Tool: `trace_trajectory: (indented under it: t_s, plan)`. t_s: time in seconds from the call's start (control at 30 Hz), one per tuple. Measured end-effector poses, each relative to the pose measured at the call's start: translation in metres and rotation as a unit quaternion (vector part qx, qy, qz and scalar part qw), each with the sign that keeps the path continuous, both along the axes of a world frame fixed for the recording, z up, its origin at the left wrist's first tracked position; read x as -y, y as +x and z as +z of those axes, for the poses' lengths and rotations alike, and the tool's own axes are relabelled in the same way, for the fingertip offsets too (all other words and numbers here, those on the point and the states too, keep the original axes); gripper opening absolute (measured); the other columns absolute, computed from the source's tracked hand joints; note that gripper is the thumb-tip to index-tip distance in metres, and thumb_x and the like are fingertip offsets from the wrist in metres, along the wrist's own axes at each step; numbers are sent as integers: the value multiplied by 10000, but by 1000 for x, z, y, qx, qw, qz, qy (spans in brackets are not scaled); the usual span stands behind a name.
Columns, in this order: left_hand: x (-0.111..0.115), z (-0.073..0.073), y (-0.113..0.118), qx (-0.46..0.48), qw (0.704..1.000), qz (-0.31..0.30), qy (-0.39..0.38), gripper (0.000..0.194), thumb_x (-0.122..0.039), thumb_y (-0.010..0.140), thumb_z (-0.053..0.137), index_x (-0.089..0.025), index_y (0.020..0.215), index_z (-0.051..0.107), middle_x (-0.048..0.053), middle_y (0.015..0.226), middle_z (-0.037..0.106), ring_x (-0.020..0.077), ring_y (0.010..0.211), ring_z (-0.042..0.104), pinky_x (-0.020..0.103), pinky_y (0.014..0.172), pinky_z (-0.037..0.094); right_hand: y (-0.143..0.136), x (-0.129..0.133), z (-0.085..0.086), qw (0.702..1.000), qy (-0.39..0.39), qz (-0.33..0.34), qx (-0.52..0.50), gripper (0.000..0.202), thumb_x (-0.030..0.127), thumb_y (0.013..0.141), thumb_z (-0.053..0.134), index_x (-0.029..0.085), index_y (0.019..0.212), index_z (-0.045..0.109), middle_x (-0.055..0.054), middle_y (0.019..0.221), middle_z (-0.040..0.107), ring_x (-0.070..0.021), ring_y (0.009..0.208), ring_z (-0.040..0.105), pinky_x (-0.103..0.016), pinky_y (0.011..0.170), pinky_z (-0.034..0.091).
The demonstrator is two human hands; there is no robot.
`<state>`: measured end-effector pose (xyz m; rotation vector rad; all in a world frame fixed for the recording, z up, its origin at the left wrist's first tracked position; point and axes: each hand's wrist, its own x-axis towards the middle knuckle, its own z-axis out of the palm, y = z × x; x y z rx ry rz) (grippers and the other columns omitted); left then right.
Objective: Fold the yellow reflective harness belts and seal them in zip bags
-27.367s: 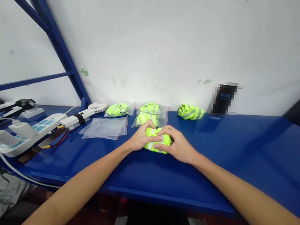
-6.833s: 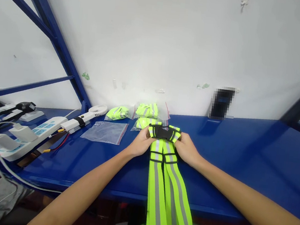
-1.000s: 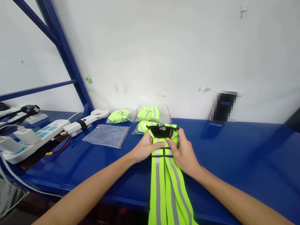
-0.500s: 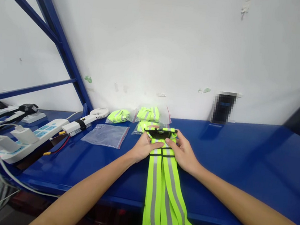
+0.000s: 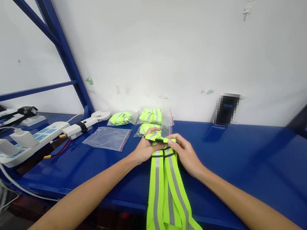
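Observation:
Both hands grip the top end of a neon-yellow reflective vest (image 5: 171, 184), its straps striped in grey. My left hand (image 5: 147, 149) is closed round the left side of the folded end, thumb across the front. On the right side my right hand (image 5: 186, 154) pinches the same end between thumb and fingers. Black bands cross the straps just below the thumbs. From there the straps hang over the front edge of the blue table (image 5: 235, 177). Just behind my left hand lie bagged yellow bundles (image 5: 151, 116), partly covered by my fingers.
A flat clear zip bag (image 5: 107, 138) lies left of my hands, near another bagged bundle (image 5: 121, 118) and a white handheld fan (image 5: 101, 115). A power strip (image 5: 35, 143) with plugs and cables occupies the left end. A pixelated dark object (image 5: 226, 109) leans on the wall.
The top end of the vest has been folded down towards me, hiding its dark inner opening. My fingers have closed over the fold. The view has shifted slightly.

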<state>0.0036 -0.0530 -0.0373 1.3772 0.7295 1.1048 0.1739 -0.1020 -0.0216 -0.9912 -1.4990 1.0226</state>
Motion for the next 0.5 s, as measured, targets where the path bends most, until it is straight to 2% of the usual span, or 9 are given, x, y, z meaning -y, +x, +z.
trace_trajectory:
  t_s: [0.23, 0.37, 0.5]
  plan:
    - [4, 3, -6, -11, 998, 3, 62, 612, -306, 688, 805, -239, 1231, 532, -34, 806, 586, 122, 741, 565, 225, 719, 446, -1, -1, 3, 998, -37, -16, -38, 209, 400, 806, 624, 223, 917, 616, 33, 707, 576, -138, 604, 520, -241, 555, 405]
    - [6, 5, -6, 21, 999, -27, 42, 736, -338, 671, 820, -260, 1317, 476, -19, 857, 622, 145, 785, 600, 261, 783, 467, 0, -4, 3, 992, -78, -11, -95, 231, 355, 770, 625, 225, 960, 606, 32, 716, 604, -139, 569, 541, -247, 532, 425]
    - [11, 9, -2, 68, 996, -62, -20, 932, -305, 646, 824, -305, 1439, 334, 13, 1031, 658, 192, 914, 643, 328, 862, 487, 2, -7, -2, 993, -63, -31, -93, 279, 303, 740, 641, 224, 1006, 613, 1, 877, 663, -155, 649, 599, -270, 589, 486]
